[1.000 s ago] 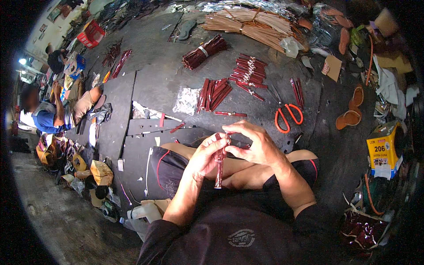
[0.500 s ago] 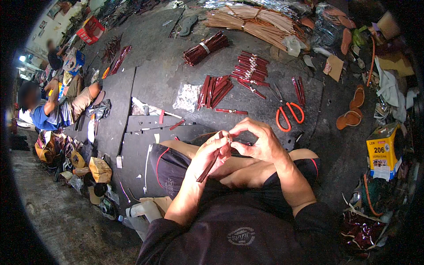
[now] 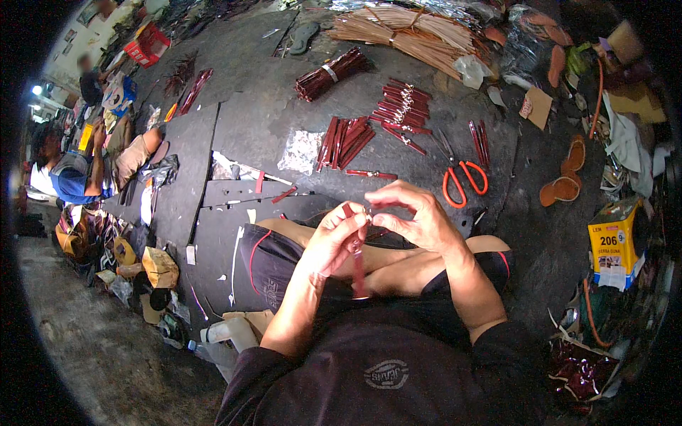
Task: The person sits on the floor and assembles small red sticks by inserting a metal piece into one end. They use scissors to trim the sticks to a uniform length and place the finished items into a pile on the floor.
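My left hand (image 3: 337, 238) is closed on a dark red strap (image 3: 359, 273), pinching it near its upper end between thumb and fingers. The strap's long end hangs below the hand over my lap. A small shiny metal buckle (image 3: 368, 211) shows at the left fingertips. Curled in from the right, my right hand (image 3: 419, 216) has its thumb and forefinger at this buckle. Ahead on the dark floor lie a single strap with a buckle (image 3: 371, 174), a loose pile of plain red straps (image 3: 345, 144) and a stack of buckled straps (image 3: 403, 106).
Orange-handled scissors (image 3: 464, 183) lie right of my hands, beside two straps (image 3: 479, 142). A clear plastic bag (image 3: 300, 152) sits left of the pile. Farther off are a tied dark red bundle (image 3: 332, 74) and tan strips (image 3: 408, 39). Another person (image 3: 78, 170) sits at left.
The strap's free end has swung from along my left wrist to hanging straight down. My right forefinger has lifted slightly; both hands stay together at the buckle.
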Action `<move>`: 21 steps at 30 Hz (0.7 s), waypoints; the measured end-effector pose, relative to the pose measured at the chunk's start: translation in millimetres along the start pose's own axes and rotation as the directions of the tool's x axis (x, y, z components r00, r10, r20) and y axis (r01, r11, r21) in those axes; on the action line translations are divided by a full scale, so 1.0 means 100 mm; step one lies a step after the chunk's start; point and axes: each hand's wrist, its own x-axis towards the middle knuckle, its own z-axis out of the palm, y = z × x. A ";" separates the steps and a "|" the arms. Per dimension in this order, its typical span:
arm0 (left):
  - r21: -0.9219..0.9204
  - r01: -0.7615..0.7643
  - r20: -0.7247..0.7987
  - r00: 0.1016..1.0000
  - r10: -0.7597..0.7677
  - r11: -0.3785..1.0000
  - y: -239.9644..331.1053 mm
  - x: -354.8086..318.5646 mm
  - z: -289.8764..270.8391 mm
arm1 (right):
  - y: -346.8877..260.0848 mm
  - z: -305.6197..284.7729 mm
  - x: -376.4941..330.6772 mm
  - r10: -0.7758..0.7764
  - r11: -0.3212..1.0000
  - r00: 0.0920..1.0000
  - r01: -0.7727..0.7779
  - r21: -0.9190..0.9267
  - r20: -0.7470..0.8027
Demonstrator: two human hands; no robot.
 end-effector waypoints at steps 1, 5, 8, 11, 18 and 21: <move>0.117 -0.047 -0.062 0.997 0.055 0.992 0.00 0.02 0.04 | -0.01 0.04 -0.01 0.037 0.999 0.997 -0.036 0.024 -0.070; 0.366 -0.113 -0.155 0.971 0.181 0.924 0.01 0.07 0.04 | 0.02 0.09 -0.04 0.062 0.992 0.992 -0.073 -0.101 -0.109; 0.383 -0.162 -0.174 0.954 0.243 0.909 -0.08 0.10 0.05 | 0.04 0.16 -0.04 -0.031 0.968 0.991 -0.002 -0.251 -0.129; 0.339 -0.186 -0.177 0.950 0.256 0.922 -0.16 0.12 -0.01 | 0.08 0.19 -0.04 -0.003 0.979 0.980 -0.038 -0.202 -0.198; 0.222 -0.206 -0.262 0.929 0.262 0.953 -0.18 0.10 -0.21 | 0.11 0.04 -0.04 0.141 0.990 0.928 -0.136 0.037 -0.344; 0.108 -0.223 -0.335 0.909 0.246 0.969 -0.13 0.08 -0.16 | 0.08 0.00 -0.05 0.153 0.988 0.950 -0.150 0.030 -0.273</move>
